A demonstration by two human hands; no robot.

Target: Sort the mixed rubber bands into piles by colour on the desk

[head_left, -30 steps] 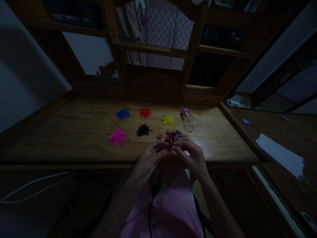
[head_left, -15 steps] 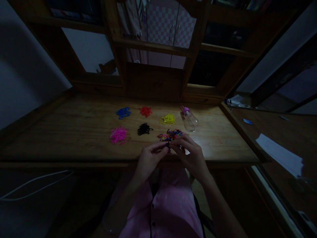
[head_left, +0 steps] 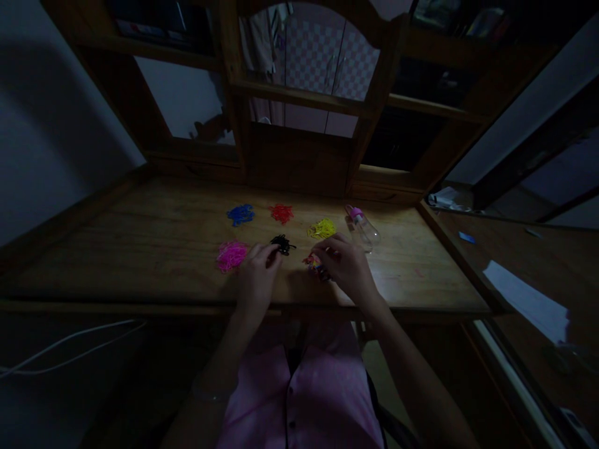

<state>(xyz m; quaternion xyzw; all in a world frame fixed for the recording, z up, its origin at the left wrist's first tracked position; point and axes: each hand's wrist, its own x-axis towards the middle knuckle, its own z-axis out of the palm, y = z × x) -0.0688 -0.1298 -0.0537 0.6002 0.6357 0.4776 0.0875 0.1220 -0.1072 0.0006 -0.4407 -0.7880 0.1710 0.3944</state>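
My left hand [head_left: 258,272] reaches to the near edge of a pile of thin black pieces [head_left: 281,242], perhaps small elastic bands. Its thumb and forefinger are pinched at the black pile; what lies between them is too small to make out. Over a mixed-colour pile [head_left: 314,264] of similar pieces is my right hand [head_left: 347,264], fingers bent together and touching the pile. The hand covers part of that pile and hides what its fingertips grip. Left of my left hand lies a pink pile [head_left: 232,255].
Farther back lie a blue pile [head_left: 240,214], a red pile [head_left: 281,213] and a yellow pile [head_left: 322,228]. A clear bottle with a pink top [head_left: 364,227] lies behind my right hand. Wooden shelving [head_left: 299,156] closes off the back of the desk. White paper [head_left: 526,299] is at right.
My hands were together in front of the mixed pile, fingering a small dark piece. They have parted: the left moved left to the black pile, the right moved onto the mixed pile.
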